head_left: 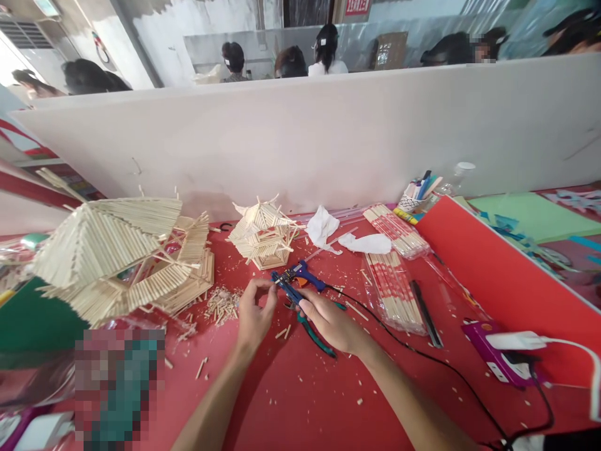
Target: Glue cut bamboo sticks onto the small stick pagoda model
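Head view: just on the near side of the glue gun (pixel 306 273) is the blue tool (pixel 288 290), grasped by the right hand (pixel 331 321). Good control probably calls for a firm, level grip, with the fingers of the left hand (pixel 253 313) clear of the tool's head. That hand, nearer and left of the glue gun, curls thumb and forefinger toward the head; whether they pinch anything, I cannot tell. The forearms slant inward.

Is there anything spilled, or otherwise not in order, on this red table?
Yes: a loose heap of short, pale wooden stick pieces lies between the large pale roofed stick model and the left hand, with crumbs scattered across the red tabletop. It looks untidy, perhaps cutting waste.
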`<state>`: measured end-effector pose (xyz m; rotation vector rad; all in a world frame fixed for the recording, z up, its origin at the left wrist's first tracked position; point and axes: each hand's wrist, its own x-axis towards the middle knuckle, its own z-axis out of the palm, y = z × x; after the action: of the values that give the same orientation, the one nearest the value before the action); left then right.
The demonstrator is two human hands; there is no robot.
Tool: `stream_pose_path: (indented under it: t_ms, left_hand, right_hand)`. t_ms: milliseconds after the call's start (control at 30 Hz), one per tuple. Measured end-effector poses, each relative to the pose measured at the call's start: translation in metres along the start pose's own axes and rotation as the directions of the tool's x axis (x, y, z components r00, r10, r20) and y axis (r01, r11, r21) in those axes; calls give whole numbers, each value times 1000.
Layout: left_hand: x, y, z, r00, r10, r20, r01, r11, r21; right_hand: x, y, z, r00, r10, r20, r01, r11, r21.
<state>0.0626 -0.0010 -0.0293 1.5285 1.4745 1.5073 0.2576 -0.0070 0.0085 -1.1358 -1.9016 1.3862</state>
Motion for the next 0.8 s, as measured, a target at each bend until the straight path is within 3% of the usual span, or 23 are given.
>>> stream_pose_path:
  t_ms: [400, 800]
  left_hand:
    - [-1, -1, -5, 998, 60, 3, -61, 998, 24]
    - [-3, -6, -5, 987, 157, 43, -161, 979, 124]
  right_hand:
    - [0, 3, 9, 997, -58, -56, 43, 968, -247]
    - [5, 7, 14, 993, -46, -108, -3, 907, -421]
